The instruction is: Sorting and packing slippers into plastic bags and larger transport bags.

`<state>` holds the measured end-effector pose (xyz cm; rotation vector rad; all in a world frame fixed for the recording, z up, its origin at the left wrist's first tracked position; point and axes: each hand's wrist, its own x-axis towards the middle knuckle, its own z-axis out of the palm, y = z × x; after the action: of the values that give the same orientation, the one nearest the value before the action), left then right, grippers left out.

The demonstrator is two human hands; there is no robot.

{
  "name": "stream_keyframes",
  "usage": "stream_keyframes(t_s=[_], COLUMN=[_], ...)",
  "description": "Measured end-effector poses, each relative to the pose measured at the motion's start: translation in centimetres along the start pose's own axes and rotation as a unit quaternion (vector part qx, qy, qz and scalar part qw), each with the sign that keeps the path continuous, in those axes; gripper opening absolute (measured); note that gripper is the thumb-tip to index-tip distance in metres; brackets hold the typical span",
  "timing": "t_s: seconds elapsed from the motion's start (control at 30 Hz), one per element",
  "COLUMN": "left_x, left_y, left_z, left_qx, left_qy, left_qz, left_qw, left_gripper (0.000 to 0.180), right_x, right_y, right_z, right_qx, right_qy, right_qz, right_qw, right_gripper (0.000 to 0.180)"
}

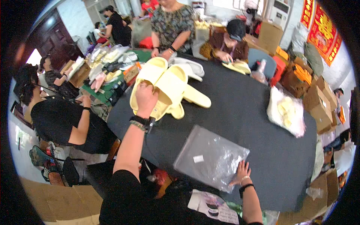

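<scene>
My left hand [146, 96] is closed on a pair of pale yellow slippers [176, 80], its fingers inside them at the heel end and partly hidden. Beneath that pair, more yellow slippers [197, 96] lie on the dark table; their number is hard to make out. Closer to me, a clear plastic bag [210, 157] with a small white label lies flat. My right hand [242, 174] rests on the bag's right edge with the fingers spread, holding nothing.
White slippers [189, 68] lie beyond the yellow ones. A bag of yellow pieces [287, 110] sits at the table's right. Across the table, one person stands and a seated one handles a yellow slipper [238, 67]. Another person [63, 123] is close on my left. Cardboard boxes [318, 103] stand at right.
</scene>
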<state>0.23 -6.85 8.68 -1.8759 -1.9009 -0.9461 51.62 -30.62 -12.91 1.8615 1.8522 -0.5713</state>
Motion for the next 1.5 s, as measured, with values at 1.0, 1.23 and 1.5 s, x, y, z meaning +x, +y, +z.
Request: stream_keyframes(t_s=[1.0, 1.23, 1.5], left_x=[-16.1, -28.1, -36.4], left_y=[13.1, 26.4, 38.2], left_z=[1.8, 1.9, 3.4], left_qx=[-0.03, -0.176, -0.213], left_qy=[-0.218, -0.358, -0.446], left_qz=[0.066, 0.257, 0.447], left_qw=[0.973, 0.88, 0.745], left_gripper=[0.075, 0.074, 0.08], right_x=[-8.6, -18.7, -28.8], right_y=[7.6, 10.2, 10.3], right_z=[8.6, 16.2, 36.7], right_qx=[0.208, 0.331, 0.468], right_qy=[0.407, 0.483, 0.308], right_qz=[0.054, 0.224, 0.462], right_qw=[0.888, 0.779, 0.687], right_gripper=[0.087, 0.046, 0.029])
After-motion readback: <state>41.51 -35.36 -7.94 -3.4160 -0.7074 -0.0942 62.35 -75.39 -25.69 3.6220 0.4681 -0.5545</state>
